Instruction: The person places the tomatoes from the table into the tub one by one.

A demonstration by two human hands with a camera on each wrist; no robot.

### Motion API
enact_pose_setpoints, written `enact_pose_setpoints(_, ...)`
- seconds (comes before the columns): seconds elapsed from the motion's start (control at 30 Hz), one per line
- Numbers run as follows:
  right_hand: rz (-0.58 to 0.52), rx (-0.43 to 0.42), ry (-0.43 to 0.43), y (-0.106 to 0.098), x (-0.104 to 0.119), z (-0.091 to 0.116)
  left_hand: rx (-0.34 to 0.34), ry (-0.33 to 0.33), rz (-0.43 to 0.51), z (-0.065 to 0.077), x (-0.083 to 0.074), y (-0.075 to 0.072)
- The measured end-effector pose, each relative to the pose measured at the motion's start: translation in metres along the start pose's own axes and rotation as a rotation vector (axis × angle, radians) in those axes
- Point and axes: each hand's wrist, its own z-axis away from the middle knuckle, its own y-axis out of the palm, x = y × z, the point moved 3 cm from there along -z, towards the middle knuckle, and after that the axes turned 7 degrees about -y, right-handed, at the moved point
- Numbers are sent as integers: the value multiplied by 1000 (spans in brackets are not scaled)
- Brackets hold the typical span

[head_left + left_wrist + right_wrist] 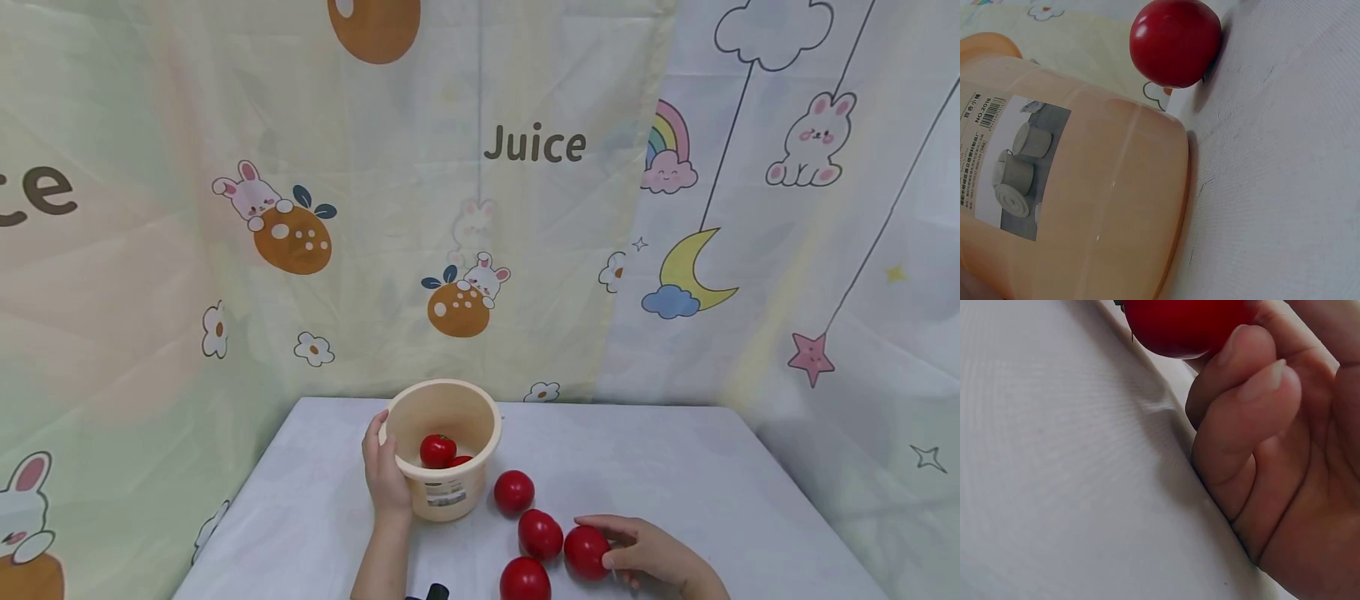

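Note:
A cream plastic bucket [442, 500] stands on the table, its mouth tipped toward me. At least two red tomatoes [437, 451] lie inside it. My left hand [387, 475] grips the bucket's left side, fingers up at the rim. In the left wrist view the bucket's wall [1116, 206] with its printed label fills the left part. My right hand [652, 554] holds a red tomato [587, 552] between thumb and fingers. The right wrist view shows this tomato [1185, 322] at the fingertips, with the other fingers curled beneath.
Three more tomatoes lie between bucket and right hand: one by the bucket [513, 492], a middle tomato [540, 534] and a near tomato [525, 579]. A black object [437, 592] shows at the bottom edge. Printed curtains [525, 333] enclose the white table [637, 450].

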Motion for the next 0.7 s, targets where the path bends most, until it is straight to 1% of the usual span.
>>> enact_pose_setpoints(0.13, -25, 0, -1, -1, 0, -1, -1, 10, -1, 0, 0, 0)
enact_pose_setpoints(0.3, -27, 2, -4, -1, 2, 0, 6, -4, 13, 0, 0, 0)
enact_pose_setpoints(0.43, 33, -14, -3, -3, 8, 3, 13, -7, 22, -1, 1, 1)
enact_pose_setpoints(0.57, 114, -42, -3, -6, 17, 3, 6, 1, 15, -2, 1, 1)
enact_pose_setpoints(0.7, 157, -52, -15, -8, 28, 2, 3, 2, 14, -2, 2, 1)
